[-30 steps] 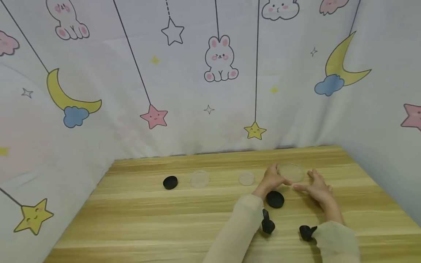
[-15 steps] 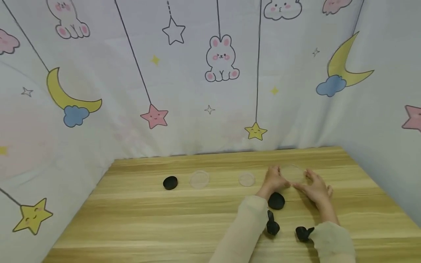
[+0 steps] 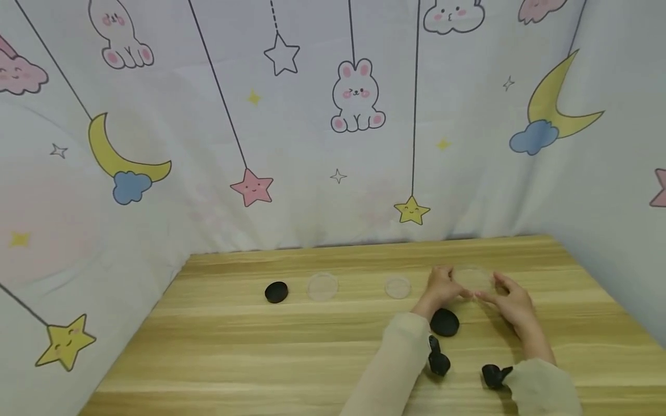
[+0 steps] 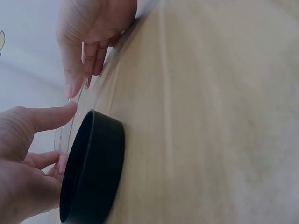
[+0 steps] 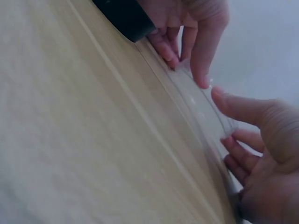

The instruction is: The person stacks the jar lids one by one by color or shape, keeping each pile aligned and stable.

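Note:
A clear, shallow round dish (image 3: 472, 277) is at the right rear of the table, with both hands around its rim. My left hand (image 3: 442, 287) grips its left side, and my right hand (image 3: 515, 301) holds the right side. The two thumbs nearly meet at the near edge. In the right wrist view the dish's clear wall (image 5: 198, 100) shows low over the wood, fingertips at its rim. Just in front of the left hand sits a black, shallow round cup (image 3: 444, 322), whose hollow shows in the left wrist view.
Left along the wooden table (image 3: 260, 358) lie a small clear disc (image 3: 398, 287), a larger clear disc (image 3: 322, 287) and another black round piece (image 3: 276, 292). A white printed curtain (image 3: 296, 144) borders the table. Black wrist cameras (image 3: 439, 363) hang by the sleeves.
The right hand's fingers, apart from the dish a second ago, have closed in on its right side. The left hand stays at its left side. The head view has shifted slightly.

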`<state>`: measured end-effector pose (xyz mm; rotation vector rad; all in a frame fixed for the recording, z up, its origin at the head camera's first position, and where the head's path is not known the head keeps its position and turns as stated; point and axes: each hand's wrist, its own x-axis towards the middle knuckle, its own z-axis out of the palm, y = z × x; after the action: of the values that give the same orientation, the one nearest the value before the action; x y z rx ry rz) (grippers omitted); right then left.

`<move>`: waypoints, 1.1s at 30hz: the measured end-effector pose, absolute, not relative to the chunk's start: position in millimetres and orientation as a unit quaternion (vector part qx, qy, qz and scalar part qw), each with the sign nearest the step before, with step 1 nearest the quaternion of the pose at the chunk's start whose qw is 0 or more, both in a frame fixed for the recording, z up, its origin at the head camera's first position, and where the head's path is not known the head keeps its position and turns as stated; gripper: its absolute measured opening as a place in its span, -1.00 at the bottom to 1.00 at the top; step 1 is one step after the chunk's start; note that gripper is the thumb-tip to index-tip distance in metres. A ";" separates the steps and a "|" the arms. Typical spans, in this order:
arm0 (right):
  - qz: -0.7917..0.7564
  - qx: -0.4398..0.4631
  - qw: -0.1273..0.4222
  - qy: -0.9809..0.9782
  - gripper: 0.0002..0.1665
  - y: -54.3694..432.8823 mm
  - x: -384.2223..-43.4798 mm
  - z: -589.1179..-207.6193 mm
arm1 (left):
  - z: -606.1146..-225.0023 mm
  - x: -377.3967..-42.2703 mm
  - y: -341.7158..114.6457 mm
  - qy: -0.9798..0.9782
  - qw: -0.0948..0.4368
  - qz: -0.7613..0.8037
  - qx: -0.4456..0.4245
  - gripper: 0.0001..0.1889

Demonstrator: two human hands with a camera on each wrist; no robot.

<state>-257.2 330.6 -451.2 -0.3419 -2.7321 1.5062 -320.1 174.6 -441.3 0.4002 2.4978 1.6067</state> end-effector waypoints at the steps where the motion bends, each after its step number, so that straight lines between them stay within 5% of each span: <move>1: 0.493 -0.110 -0.003 -0.863 0.13 330.7 -256.9 -450.5 | -441.2 -320.2 175.1 0.824 0.079 0.547 0.126 -0.62; 3: 0.515 -0.110 -0.004 -0.850 0.12 330.1 -257.3 -449.2 | -440.3 -321.0 176.8 0.803 0.097 0.578 0.109 -0.68; 7: 0.561 -0.121 0.015 -0.819 0.10 323.8 -259.3 -447.0 | -436.1 -322.0 176.1 0.761 0.122 0.633 0.075 -0.33; 14: 0.617 -0.138 0.051 -0.773 0.02 316.5 -258.6 -436.5 | -428.6 -322.2 170.0 0.696 0.133 0.701 0.080 -0.32; 33: 0.774 -0.002 0.147 -0.616 -0.21 286.8 -248.8 -382.0 | -375.8 -316.1 120.7 0.571 0.129 0.793 0.172 -0.62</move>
<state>-248.8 286.8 -382.0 -0.0049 -1.7733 2.2274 -316.1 120.7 -375.8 0.4999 1.6585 2.3035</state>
